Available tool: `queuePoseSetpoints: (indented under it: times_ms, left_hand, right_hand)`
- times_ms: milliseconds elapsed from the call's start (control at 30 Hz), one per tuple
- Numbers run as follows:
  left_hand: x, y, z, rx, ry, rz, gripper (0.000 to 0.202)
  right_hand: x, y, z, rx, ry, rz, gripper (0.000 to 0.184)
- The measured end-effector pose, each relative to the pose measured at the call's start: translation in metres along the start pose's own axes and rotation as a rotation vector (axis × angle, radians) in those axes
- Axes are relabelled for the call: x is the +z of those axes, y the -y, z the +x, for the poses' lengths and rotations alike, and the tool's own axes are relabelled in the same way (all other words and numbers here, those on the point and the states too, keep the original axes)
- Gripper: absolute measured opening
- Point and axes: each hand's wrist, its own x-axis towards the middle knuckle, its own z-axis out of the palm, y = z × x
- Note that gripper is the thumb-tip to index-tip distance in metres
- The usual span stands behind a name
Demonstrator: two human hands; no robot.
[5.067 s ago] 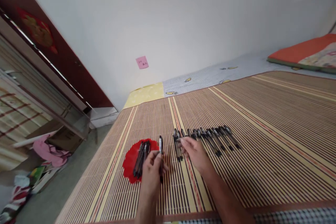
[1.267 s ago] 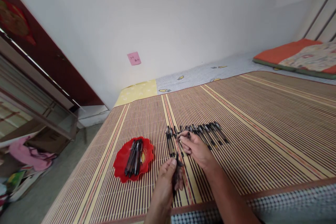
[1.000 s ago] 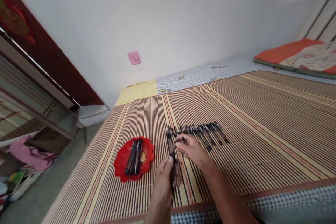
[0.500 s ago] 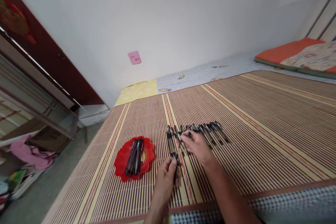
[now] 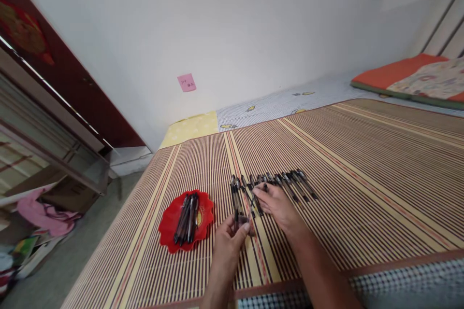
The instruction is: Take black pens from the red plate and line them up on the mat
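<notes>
My left hand [image 5: 228, 236] is closed, thumb against fingers, on a dark, see-through pen barrel [image 5: 245, 224], smeared by motion. Just up and to the right, my right hand [image 5: 275, 203] pinches a thin dark pen part [image 5: 253, 198]; a black end of it sticks out above the fingers. Whether this part touches the barrel I cannot tell. Beyond both hands a row of black pens [image 5: 294, 186] lies side by side on the striped mat, partly hidden by my right hand. Several more dark pens [image 5: 187, 217] rest in a red scalloped dish [image 5: 167, 217] left of my left hand.
The striped bamboo mat [image 5: 145, 231] covers the bed, over a checked sheet [image 5: 268, 116]. A folded orange quilt [image 5: 395, 71] is at the far right. Behind stands a white wall with a pink note [image 5: 186, 82]. A dark red door [image 5: 72, 77] is at the left.
My left hand has turned, and the pen barrel in it now points across toward the right instead of lying lengthwise. My right hand has shifted slightly right, still pinching the thin part.
</notes>
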Motion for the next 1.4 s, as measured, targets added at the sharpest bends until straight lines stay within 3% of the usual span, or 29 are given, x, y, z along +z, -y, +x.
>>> queuePoseSetpoints:
  times_ms: [100, 300, 400, 900, 1267, 1400]
  left_hand:
    - [0.004, 0.003, -0.002, -0.007, -0.007, -0.082, 0.031]
    - [0.001, 0.008, -0.002, -0.035, -0.024, -0.101, 0.031]
    - [0.002, 0.011, -0.003, -0.033, 0.014, -0.100, 0.030]
    - [0.005, 0.013, -0.004, -0.027, 0.054, -0.111, 0.027]
    - [0.002, 0.012, -0.003, -0.209, 0.078, -0.353, 0.043]
    - [0.006, 0.009, -0.005, -0.187, 0.032, -0.351, 0.042]
  right_hand:
    - [0.006, -0.005, 0.002, 0.015, 0.031, -0.027, 0.042]
    - [-0.006, -0.003, 0.008, -0.055, -0.157, 0.149, 0.045]
    - [-0.006, -0.006, 0.009, -0.055, -0.160, 0.212, 0.042]
    - [-0.001, -0.003, 0.004, 0.004, 0.007, 0.140, 0.037]
    - [-0.001, -0.004, 0.003, 0.018, 0.198, 0.153, 0.029]
    - [0.000, -0.003, 0.001, 0.007, 0.228, 0.153, 0.027]
